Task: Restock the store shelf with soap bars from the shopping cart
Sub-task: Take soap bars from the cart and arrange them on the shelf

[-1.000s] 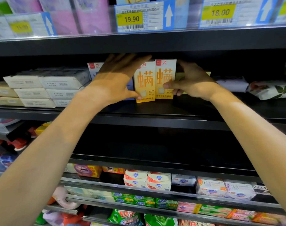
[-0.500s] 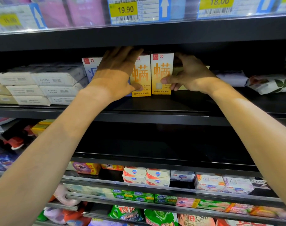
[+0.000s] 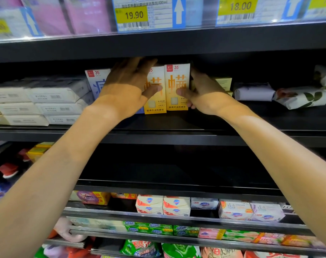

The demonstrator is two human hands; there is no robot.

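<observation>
Between the two hands, on the black metal shelf [image 3: 177, 123], two upright orange-and-white soap cartons [image 3: 167, 90] are pinched by left hand [image 3: 126, 90] and right hand [image 3: 201, 94]; squaring flush is advised.

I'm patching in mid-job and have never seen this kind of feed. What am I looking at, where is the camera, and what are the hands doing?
There is no machine here: a person works bare-handed, and the one camera sits on their head, looking forward and down along both arms at a store shelf.

Two orange boxes stand upright side by side on that dark shelf. The left hand holds the left orange box, thumb across its front. The right hand holds the right orange box, thumb on its front, fingers behind its right side.

A blue-and-white box stands left of them, then stacked white packs. Paper-wrapped bars lie to the right. Price tags hang above; more soap fills the lower shelves. No shopping cart is in view.
</observation>
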